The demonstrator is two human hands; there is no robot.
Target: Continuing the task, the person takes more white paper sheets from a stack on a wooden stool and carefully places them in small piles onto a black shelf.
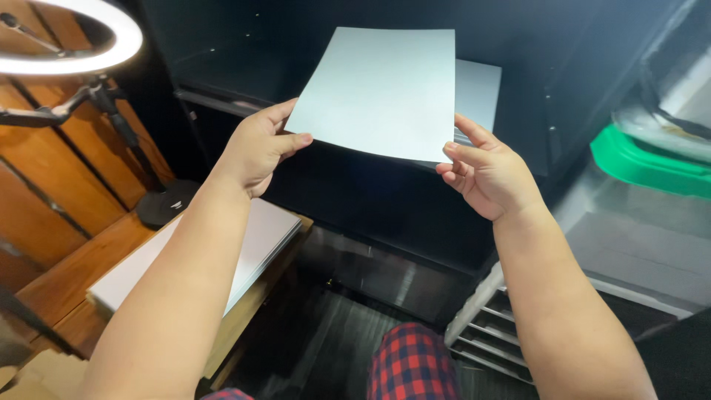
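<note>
**Both hands hold one pale sheet over a dark shelf unit**

Nearest the lens are the two bare forearms, cut off by the lower edge, with a patch of red-checked cloth (411, 367) between them. The left hand (255, 148) pinches the sheet of paper (381, 92) at its lower left corner, thumb on top; the right hand (485, 174) grips the lower right corner the same way — fingers under the sheet are hidden. The sheet is plain, pale grey-white, flat and tilted away, held up in front of a black shelf unit (385, 207). Behind it a second sheet (478, 92) shows only along its right side. Lower left, a stack of white paper (255, 241) lies on a wooden bench (81, 270), partly covered by the left arm. A ring light (74, 59) is cropped at the top left — its stand runs down to a round base.
</note>
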